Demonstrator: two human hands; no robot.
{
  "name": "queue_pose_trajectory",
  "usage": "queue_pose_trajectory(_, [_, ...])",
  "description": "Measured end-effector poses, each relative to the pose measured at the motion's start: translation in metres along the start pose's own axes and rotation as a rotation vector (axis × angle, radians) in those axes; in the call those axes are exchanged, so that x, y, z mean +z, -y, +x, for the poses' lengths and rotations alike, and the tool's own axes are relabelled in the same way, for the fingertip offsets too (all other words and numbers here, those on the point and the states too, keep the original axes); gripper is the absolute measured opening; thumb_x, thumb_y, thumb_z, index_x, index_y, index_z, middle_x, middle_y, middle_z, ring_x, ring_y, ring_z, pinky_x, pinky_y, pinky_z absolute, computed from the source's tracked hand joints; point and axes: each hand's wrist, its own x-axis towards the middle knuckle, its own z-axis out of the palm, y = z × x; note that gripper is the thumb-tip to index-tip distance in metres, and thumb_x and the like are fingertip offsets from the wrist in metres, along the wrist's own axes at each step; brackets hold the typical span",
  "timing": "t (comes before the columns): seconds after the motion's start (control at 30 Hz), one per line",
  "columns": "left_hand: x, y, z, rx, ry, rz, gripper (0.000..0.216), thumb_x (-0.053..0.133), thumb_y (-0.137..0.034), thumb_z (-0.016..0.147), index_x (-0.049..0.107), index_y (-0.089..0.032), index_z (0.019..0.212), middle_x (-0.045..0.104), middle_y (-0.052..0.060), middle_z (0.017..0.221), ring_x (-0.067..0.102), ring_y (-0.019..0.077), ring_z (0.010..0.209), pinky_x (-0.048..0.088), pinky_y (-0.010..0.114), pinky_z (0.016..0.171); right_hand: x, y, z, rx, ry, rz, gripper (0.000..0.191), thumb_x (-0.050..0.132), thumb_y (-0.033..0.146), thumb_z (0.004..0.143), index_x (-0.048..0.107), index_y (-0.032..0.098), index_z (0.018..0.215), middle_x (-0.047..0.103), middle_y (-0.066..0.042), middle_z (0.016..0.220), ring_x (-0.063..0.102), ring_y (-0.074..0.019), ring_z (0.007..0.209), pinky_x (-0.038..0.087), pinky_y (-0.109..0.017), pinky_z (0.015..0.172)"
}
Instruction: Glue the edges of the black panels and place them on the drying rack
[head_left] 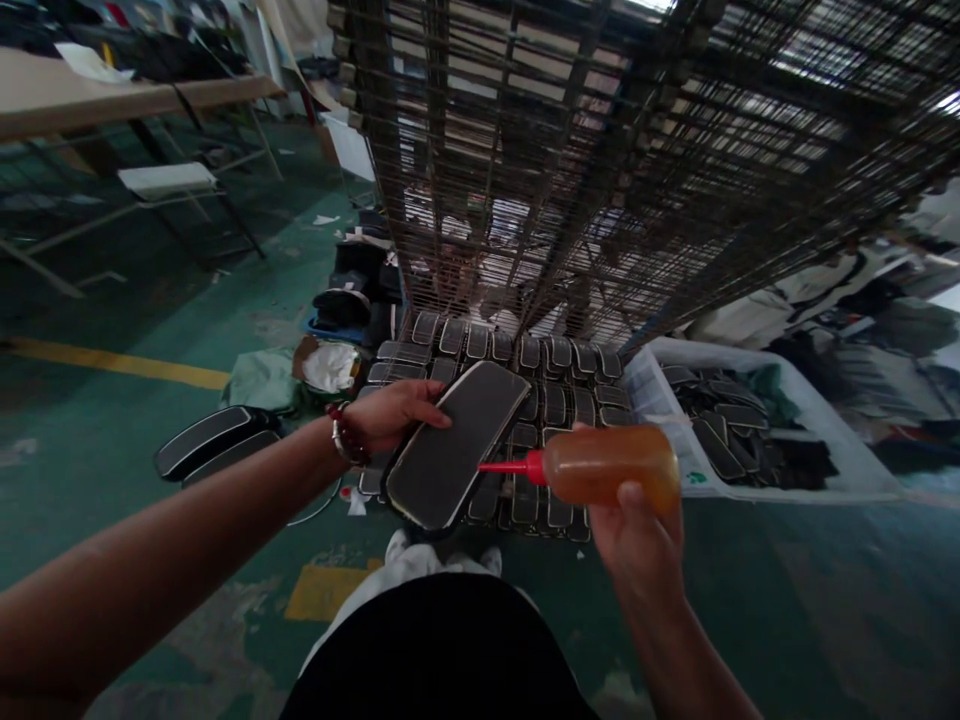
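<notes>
My left hand (394, 415) is closed on the upper left edge of a dark oblong panel with a pale rim (457, 445), holding it tilted above the floor. My right hand (637, 525) grips an amber squeeze bottle (611, 465) lying sideways; its red nozzle (506, 467) touches the panel's right edge. A beaded bracelet sits on my left wrist. Below the panel lies a wire tray (559, 400) covered with several similar small dark panels in rows.
A tall wire drying rack (600, 170) rises behind the tray. A white plastic bin (750, 480) of dark panels stands at the right. Two larger dark panels (214, 445) lie on the green floor at left, near a wooden table (112, 95) and stool.
</notes>
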Motion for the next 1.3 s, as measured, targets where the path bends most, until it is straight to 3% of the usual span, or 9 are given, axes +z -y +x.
queue_pose_trajectory(0.13, [-0.002,0.002,0.003,0.014,-0.002,-0.029,0.042,0.069,-0.002,0.071,0.066,-0.008,0.112,0.077,0.012,0.088,0.074,0.0222,0.076,0.06,0.037,0.073,-0.001,0.0,-0.009,0.013,0.059,-0.037,0.054,0.083,0.037,0.073,0.063,0.024,0.122,0.071,-0.013,0.119,0.064,-0.0299,0.116,0.055,-0.048,0.096])
queue_pose_trajectory(0.4, [0.004,-0.003,0.002,0.011,-0.154,-0.029,0.034,0.067,-0.002,0.066,0.069,-0.009,0.099,0.077,0.012,0.083,0.073,0.0223,0.068,0.061,0.037,0.069,-0.005,-0.002,-0.02,-0.013,0.195,-0.078,0.058,0.082,0.033,0.076,0.058,0.026,0.129,0.069,-0.011,0.124,0.064,-0.0282,0.118,0.058,-0.042,0.092])
queue_pose_trajectory(0.67, [0.003,-0.005,0.003,0.078,-0.354,-0.117,0.031,0.063,0.001,0.07,0.066,-0.009,0.099,0.074,0.009,0.072,0.072,0.0233,0.061,0.06,0.036,0.059,0.001,-0.012,-0.023,0.037,0.092,-0.027,0.059,0.085,0.037,0.073,0.06,0.024,0.125,0.07,-0.013,0.121,0.066,-0.0282,0.114,0.057,-0.043,0.094])
queue_pose_trajectory(0.73, [0.003,-0.005,0.004,0.108,-0.429,-0.142,0.027,0.062,0.002,0.071,0.065,-0.01,0.095,0.073,0.007,0.07,0.071,0.0223,0.059,0.059,0.034,0.057,0.007,-0.018,-0.025,0.107,0.006,0.052,0.06,0.088,0.038,0.071,0.062,0.024,0.123,0.072,-0.012,0.118,0.066,-0.028,0.114,0.058,-0.041,0.093])
queue_pose_trajectory(0.8, [0.005,-0.004,0.005,0.137,-0.476,-0.167,0.024,0.061,0.003,0.072,0.065,-0.01,0.092,0.073,0.008,0.072,0.07,0.0211,0.058,0.059,0.033,0.057,0.013,-0.024,-0.023,0.283,-0.094,0.172,0.057,0.088,0.04,0.071,0.063,0.024,0.12,0.073,-0.012,0.116,0.068,-0.0269,0.112,0.06,-0.038,0.088])
queue_pose_trajectory(0.87, [0.008,0.0,0.005,0.16,-0.477,-0.19,0.023,0.06,0.003,0.073,0.064,-0.01,0.091,0.074,0.009,0.075,0.07,0.0202,0.059,0.06,0.033,0.06,0.018,-0.027,-0.013,0.492,-0.162,0.303,0.052,0.086,0.043,0.073,0.065,0.022,0.115,0.073,-0.011,0.113,0.071,-0.0243,0.104,0.062,-0.03,0.073])
queue_pose_trajectory(0.93, [0.013,0.008,0.005,0.176,-0.44,-0.209,0.025,0.06,0.003,0.074,0.065,-0.011,0.094,0.075,0.01,0.079,0.071,0.0199,0.062,0.061,0.034,0.064,0.021,-0.028,0.005,0.554,-0.207,0.386,0.048,0.088,0.043,0.072,0.067,0.021,0.11,0.074,-0.009,0.109,0.072,-0.0207,0.094,0.058,-0.021,0.056])
queue_pose_trajectory(1.07, [0.026,0.026,0.005,0.14,-0.311,-0.216,0.031,0.061,0.0,0.075,0.065,-0.012,0.103,0.077,0.011,0.085,0.073,0.0209,0.069,0.061,0.033,0.068,0.016,-0.024,0.049,0.259,-0.297,0.311,0.051,0.093,0.039,0.065,0.068,0.022,0.105,0.074,-0.001,0.101,0.072,-0.0174,0.085,0.059,-0.022,0.056])
queue_pose_trajectory(1.3, [0.044,0.038,0.009,0.116,-0.188,-0.181,0.037,0.063,-0.003,0.067,0.065,-0.013,0.102,0.077,0.01,0.086,0.073,0.0227,0.073,0.06,0.033,0.068,0.012,-0.031,0.078,-0.023,-0.185,0.034,0.043,0.089,0.036,0.068,0.066,0.02,0.099,0.07,0.0,0.089,0.068,-0.0168,0.071,0.052,-0.021,0.046])
